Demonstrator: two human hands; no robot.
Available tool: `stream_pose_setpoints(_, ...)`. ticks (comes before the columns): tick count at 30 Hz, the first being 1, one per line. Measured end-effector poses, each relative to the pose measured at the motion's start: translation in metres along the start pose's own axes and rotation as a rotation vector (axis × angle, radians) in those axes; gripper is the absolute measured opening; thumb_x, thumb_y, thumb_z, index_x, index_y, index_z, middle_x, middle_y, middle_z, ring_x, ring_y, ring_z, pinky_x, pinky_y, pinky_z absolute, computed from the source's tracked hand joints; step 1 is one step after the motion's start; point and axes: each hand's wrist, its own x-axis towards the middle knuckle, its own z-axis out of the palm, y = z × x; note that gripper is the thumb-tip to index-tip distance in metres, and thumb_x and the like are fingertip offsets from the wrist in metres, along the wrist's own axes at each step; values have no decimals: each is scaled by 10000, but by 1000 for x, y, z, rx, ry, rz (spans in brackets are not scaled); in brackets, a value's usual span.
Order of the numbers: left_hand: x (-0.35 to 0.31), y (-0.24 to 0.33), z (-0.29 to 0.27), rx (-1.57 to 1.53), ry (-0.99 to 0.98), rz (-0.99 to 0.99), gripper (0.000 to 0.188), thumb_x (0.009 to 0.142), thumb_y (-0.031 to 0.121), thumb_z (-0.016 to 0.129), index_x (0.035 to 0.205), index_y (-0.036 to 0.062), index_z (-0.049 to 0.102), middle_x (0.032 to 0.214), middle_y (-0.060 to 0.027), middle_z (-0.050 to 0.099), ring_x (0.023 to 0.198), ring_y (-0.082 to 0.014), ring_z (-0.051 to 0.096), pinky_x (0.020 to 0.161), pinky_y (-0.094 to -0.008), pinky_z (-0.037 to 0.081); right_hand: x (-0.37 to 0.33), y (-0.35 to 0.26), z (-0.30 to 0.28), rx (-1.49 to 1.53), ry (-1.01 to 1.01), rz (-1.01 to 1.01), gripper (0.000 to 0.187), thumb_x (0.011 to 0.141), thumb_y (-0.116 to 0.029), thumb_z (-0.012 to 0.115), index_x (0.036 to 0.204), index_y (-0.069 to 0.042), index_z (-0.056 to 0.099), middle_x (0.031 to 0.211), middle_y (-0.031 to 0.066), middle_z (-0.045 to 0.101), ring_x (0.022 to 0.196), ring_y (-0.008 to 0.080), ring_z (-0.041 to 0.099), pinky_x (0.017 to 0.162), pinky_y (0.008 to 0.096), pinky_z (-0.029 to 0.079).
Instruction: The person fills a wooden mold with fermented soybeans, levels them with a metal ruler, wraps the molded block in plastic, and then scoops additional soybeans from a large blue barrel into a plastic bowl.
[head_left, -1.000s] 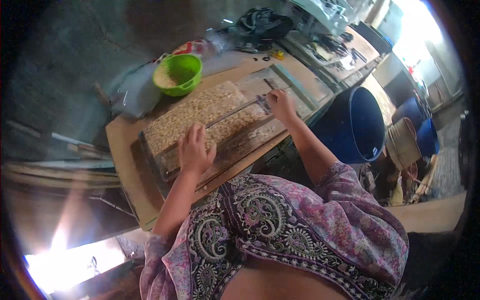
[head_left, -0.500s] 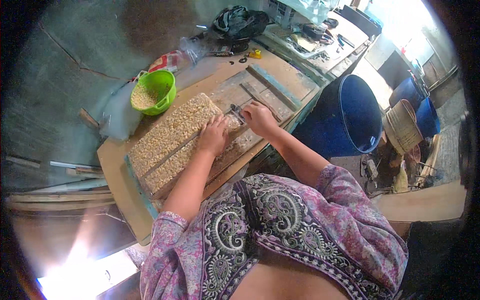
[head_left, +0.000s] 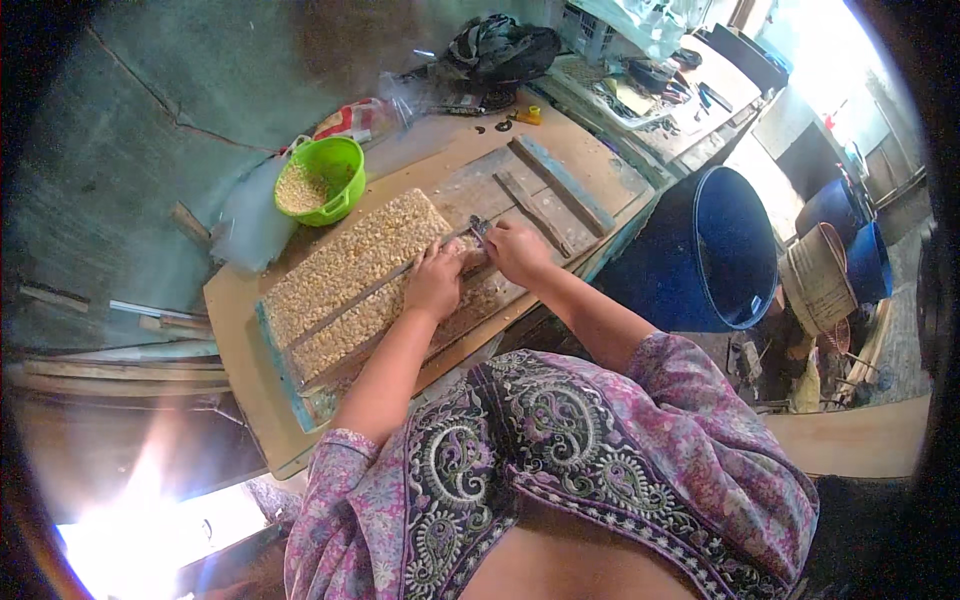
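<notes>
A wide slab of pale, lumpy bean-like pieces (head_left: 355, 255) lies on a wooden board (head_left: 505, 290). Beside it, nearer to me, runs a narrower strip of the same stuff (head_left: 345, 332), with a dark slat between the two. My left hand (head_left: 434, 282) rests on the right end of this strip, fingers stretched over it and apart. Just to its right, my right hand (head_left: 518, 252) is closed round a small dark metal tool (head_left: 479, 226), which shows only in part at the fingertips. The tool's exact kind is hard to make out.
A green colander (head_left: 345, 180) with loose pale pieces stands behind the slab. Wooden slats (head_left: 532, 213) cross the board's right part. A large blue barrel (head_left: 690, 250) stands right of the table; a tray of tools (head_left: 640, 95) lies far right. A dark plastic bag (head_left: 500, 50) sits at the back.
The whole view has shifted slightly. My right hand has turned a little, its fingers lower beside the tool. My left hand stays on the strip, its thumb now reaching further right.
</notes>
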Motion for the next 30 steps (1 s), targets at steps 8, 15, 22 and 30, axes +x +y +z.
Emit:
stream_pose_setpoints(8, 1, 2, -1, 11, 0, 18, 363, 769, 137, 509, 1130, 151, 548, 1285, -93, 430, 1224, -314, 336, 1007, -460, 264, -5, -5, -17, 42, 29, 33, 170, 782, -188, 523, 804, -39, 601, 883, 163, 571, 834, 358, 557, 722, 435, 460)
stream_pose_setpoints(15, 7, 7, -5, -1, -62, 8, 451, 795, 322, 544, 1206, 146, 482, 1297, -106, 415, 1250, -303, 304, 1009, -452, 248, -6, 4, -18, 163, 222, 18, 115, 770, -141, 541, 799, -46, 599, 860, 158, 563, 814, 350, 558, 701, 422, 454)
stream_pose_setpoints(22, -32, -10, -23, 140, -22, -139, 511, 829, 320, 475, 1274, 81, 393, 1336, -100, 368, 1250, -297, 303, 1013, -454, 237, -6, -19, 1, 113, 113, -85, 126, 751, -161, 534, 741, -39, 565, 834, 162, 556, 768, 352, 560, 663, 434, 461)
stream_pose_setpoints(30, -56, -18, -22, 201, 23, -129, 503, 801, 276, 497, 1261, 92, 410, 1356, -90, 341, 1260, -284, 285, 1013, -478, 225, 0, -17, 19, -15, -26, -159, 119, 757, -162, 519, 774, -50, 553, 871, 145, 553, 835, 343, 550, 695, 440, 465)
